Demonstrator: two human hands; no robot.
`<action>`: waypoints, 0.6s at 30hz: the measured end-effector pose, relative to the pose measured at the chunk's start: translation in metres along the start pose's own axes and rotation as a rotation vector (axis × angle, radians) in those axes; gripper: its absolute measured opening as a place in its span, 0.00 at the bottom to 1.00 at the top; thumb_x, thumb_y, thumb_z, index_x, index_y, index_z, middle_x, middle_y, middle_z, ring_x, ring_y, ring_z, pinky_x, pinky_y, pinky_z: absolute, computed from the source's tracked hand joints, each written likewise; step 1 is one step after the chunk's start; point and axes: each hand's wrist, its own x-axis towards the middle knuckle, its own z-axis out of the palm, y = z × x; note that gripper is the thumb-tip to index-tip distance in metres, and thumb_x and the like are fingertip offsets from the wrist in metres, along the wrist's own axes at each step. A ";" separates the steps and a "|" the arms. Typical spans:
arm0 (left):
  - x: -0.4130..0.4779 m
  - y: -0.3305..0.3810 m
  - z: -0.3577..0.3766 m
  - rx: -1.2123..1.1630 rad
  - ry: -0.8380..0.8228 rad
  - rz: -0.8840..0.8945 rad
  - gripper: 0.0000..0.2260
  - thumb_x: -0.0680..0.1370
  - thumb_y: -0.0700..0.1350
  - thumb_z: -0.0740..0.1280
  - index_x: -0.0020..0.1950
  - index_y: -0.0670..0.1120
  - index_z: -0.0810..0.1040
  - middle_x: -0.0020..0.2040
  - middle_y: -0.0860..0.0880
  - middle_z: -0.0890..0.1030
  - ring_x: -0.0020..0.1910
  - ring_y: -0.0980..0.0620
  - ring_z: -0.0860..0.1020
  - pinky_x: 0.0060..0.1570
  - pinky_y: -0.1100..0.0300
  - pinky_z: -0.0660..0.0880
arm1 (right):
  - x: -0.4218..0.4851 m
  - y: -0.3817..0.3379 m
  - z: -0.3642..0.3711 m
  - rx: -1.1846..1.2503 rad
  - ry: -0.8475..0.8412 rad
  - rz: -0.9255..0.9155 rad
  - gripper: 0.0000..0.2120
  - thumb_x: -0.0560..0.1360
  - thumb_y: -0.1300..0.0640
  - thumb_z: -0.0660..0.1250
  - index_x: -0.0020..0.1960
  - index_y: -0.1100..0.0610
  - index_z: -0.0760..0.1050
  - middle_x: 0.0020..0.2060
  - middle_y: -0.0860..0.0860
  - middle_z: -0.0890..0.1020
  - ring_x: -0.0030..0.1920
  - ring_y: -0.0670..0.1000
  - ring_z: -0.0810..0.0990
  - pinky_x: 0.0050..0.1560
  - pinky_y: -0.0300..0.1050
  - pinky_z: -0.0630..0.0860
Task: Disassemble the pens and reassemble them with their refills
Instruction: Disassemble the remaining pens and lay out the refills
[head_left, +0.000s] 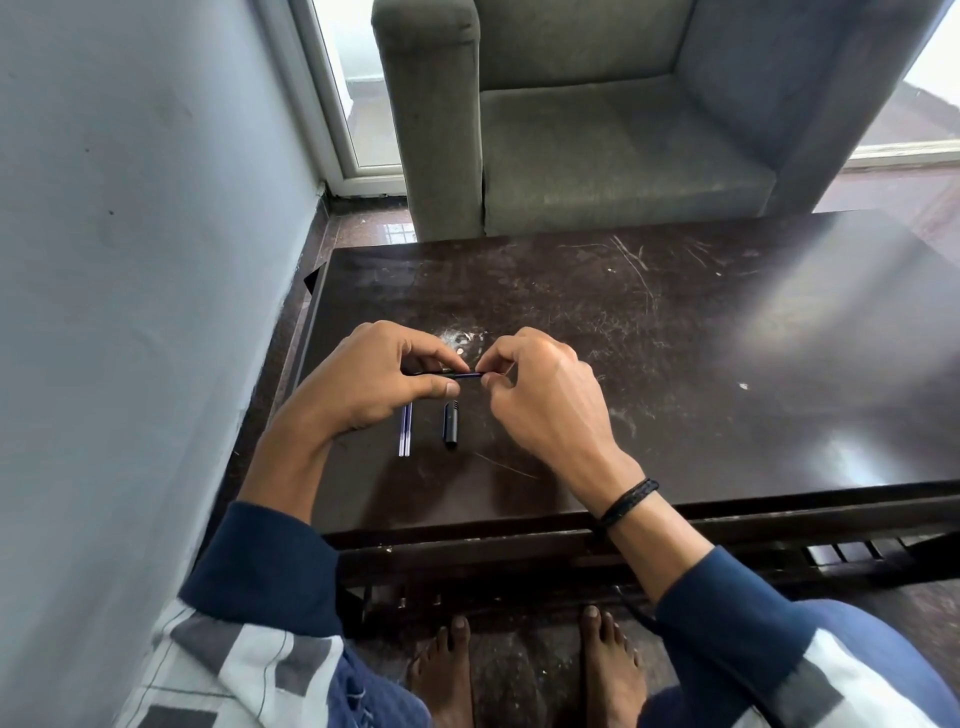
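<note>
Head view: one slim pen is held level just above the counter, near its left edge. The left hand pinches its dark end and the right hand its blue end. On the counter beneath lie two thin clear refills side by side and one black ribbed barrel piece. Scratched dark wood stretches open to the right.

I see a scratched dark table, a grey armchair just behind it, and a pale wall at the left.
</note>
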 end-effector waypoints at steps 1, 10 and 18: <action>0.000 -0.001 0.000 0.001 0.000 0.000 0.09 0.71 0.47 0.78 0.49 0.58 0.86 0.39 0.57 0.85 0.41 0.60 0.82 0.51 0.52 0.79 | 0.000 0.000 0.000 0.005 -0.001 -0.001 0.06 0.78 0.56 0.68 0.51 0.50 0.83 0.49 0.43 0.80 0.47 0.49 0.78 0.41 0.44 0.67; 0.003 -0.006 0.001 0.012 0.007 0.009 0.08 0.71 0.48 0.78 0.48 0.57 0.86 0.38 0.57 0.85 0.40 0.58 0.81 0.49 0.50 0.79 | 0.001 0.001 -0.001 0.029 -0.016 0.004 0.05 0.77 0.56 0.69 0.50 0.50 0.83 0.49 0.43 0.80 0.45 0.48 0.78 0.41 0.44 0.68; 0.004 -0.008 0.003 0.005 0.010 0.015 0.08 0.71 0.49 0.77 0.48 0.59 0.86 0.37 0.57 0.84 0.36 0.60 0.79 0.44 0.57 0.76 | 0.002 0.002 -0.001 0.023 -0.018 -0.009 0.06 0.77 0.57 0.69 0.50 0.50 0.83 0.48 0.43 0.79 0.47 0.49 0.79 0.42 0.44 0.70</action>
